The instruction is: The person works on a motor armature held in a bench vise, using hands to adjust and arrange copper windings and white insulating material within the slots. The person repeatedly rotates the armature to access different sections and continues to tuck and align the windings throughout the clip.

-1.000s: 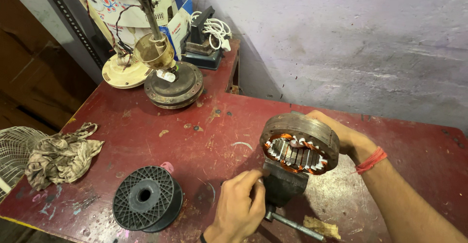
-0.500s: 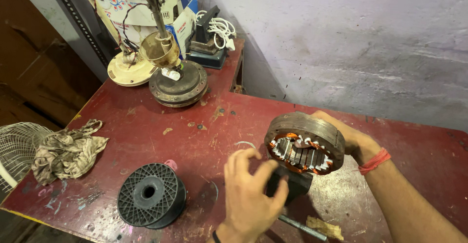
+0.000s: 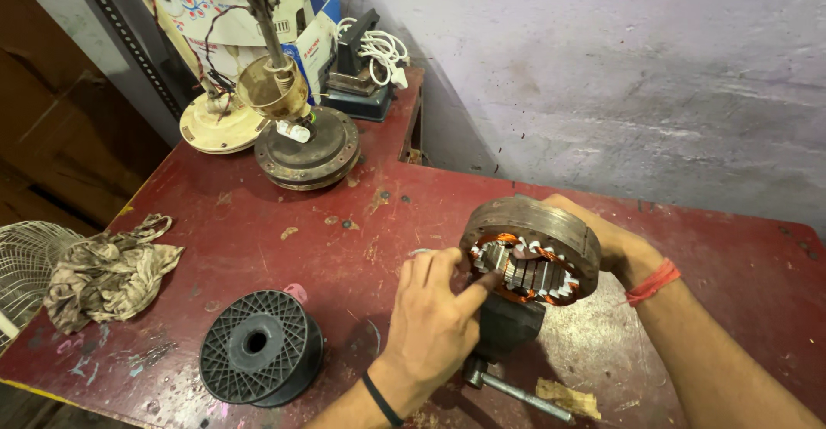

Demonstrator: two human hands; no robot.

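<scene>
A round motor stator point(image 3: 551, 227) with copper windings and metal slots stands on edge above a small dark vise point(image 3: 506, 326) near the front of the red table point(image 3: 284, 222). My right hand point(image 3: 615, 244) grips the stator's far rim from behind. Fingers of my left hand point(image 3: 434, 321) reach to the stator's front face at its left side, touching the windings. A black band circles my left wrist and a red thread my right wrist. The vise's steel handle point(image 3: 520, 393) sticks out toward the table's front edge.
A black plastic spool point(image 3: 258, 358) lies at the front left, a crumpled rag point(image 3: 107, 274) and a wire fan guard point(image 3: 21, 265) further left. At the back left stand a fan motor with a shaft point(image 3: 301, 132), a cream housing point(image 3: 219, 123) and a transformer with white cable point(image 3: 361, 72).
My left hand has risen from the vise to the stator's front face. The view has shifted slightly; the right hand keeps its hold.
</scene>
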